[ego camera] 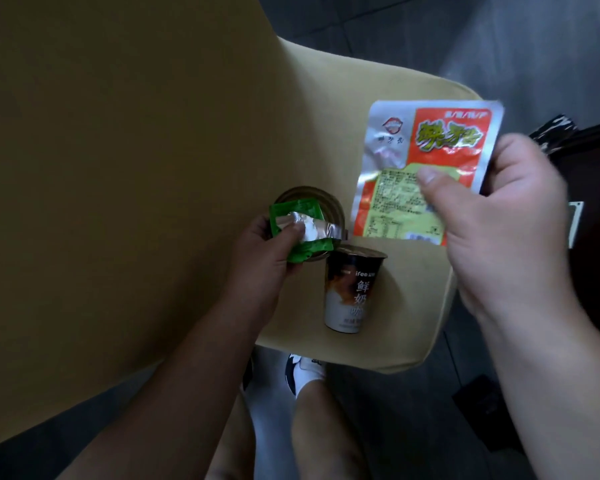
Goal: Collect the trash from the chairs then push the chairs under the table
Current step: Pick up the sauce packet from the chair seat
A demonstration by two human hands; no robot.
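Observation:
I look down on a tan padded chair seat (pixel 409 323). My right hand (pixel 499 216) pinches a large red, white and yellow snack wrapper (pixel 426 147), lifted above the seat. My left hand (pixel 260 258) grips a small green and silver foil wrapper (pixel 300 230), thumb on top. Under that wrapper a round open tin can (pixel 312 199) shows, partly hidden; I cannot tell whether the hand holds it too. A dark coffee cup (pixel 350 289) with white characters stands on the seat just right of my left hand.
The chair's tall tan backrest (pixel 118 168) fills the left side. Dark grey tiled floor (pixel 499 39) surrounds the chair. A dark piece of furniture (pixel 593 174) stands at the right edge. My legs and a white shoe (pixel 307 370) are below the seat's front edge.

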